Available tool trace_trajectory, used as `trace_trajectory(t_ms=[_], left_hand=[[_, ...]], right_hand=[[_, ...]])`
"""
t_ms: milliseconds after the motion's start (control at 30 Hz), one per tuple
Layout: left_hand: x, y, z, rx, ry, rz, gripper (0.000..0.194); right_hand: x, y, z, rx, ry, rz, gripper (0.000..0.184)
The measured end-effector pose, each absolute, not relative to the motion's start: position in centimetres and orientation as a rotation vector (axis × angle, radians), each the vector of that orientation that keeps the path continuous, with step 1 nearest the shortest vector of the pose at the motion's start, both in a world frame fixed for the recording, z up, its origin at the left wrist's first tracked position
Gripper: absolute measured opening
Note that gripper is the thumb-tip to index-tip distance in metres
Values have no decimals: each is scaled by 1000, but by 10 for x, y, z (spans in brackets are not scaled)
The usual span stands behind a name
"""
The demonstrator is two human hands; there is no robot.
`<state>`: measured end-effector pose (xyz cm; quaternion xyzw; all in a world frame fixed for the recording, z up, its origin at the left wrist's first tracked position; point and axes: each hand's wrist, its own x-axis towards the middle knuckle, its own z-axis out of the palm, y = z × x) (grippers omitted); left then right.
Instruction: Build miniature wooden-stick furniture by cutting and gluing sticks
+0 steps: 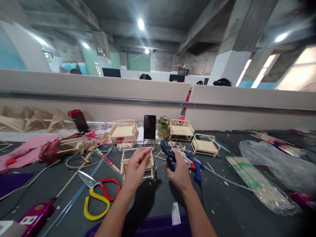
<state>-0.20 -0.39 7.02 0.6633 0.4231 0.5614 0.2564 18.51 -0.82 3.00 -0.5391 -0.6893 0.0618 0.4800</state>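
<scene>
My left hand is closed, thumb and fingertips pinched together above a small frame of wooden sticks. Whatever sits in that pinch is too small to make out. Around a dark navy hand tool my right hand is closed; the tool is blurred and its exact kind does not show. Just right of that hand lies a blue glue gun with an orange part. Scissors with one red and one yellow handle lie open to the left of my left forearm.
Finished-looking stick models stand along the back beside a propped phone and a green-lidded jar. Cut stick pieces are scattered behind my right hand. Bagged sticks lie right; a purple power strip lies front left.
</scene>
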Motion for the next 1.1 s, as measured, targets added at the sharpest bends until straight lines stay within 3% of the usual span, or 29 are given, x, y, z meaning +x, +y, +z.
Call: trace_trajectory(t_ms=[167, 1100], left_hand=[[-3, -6, 73, 1769, 982, 1501, 22], [-7, -8, 79, 1961, 1005, 1483, 22]], right_hand=[[174, -18, 42, -1221, -1826, 146, 63], [174, -21, 44, -1284, -1891, 130, 61]])
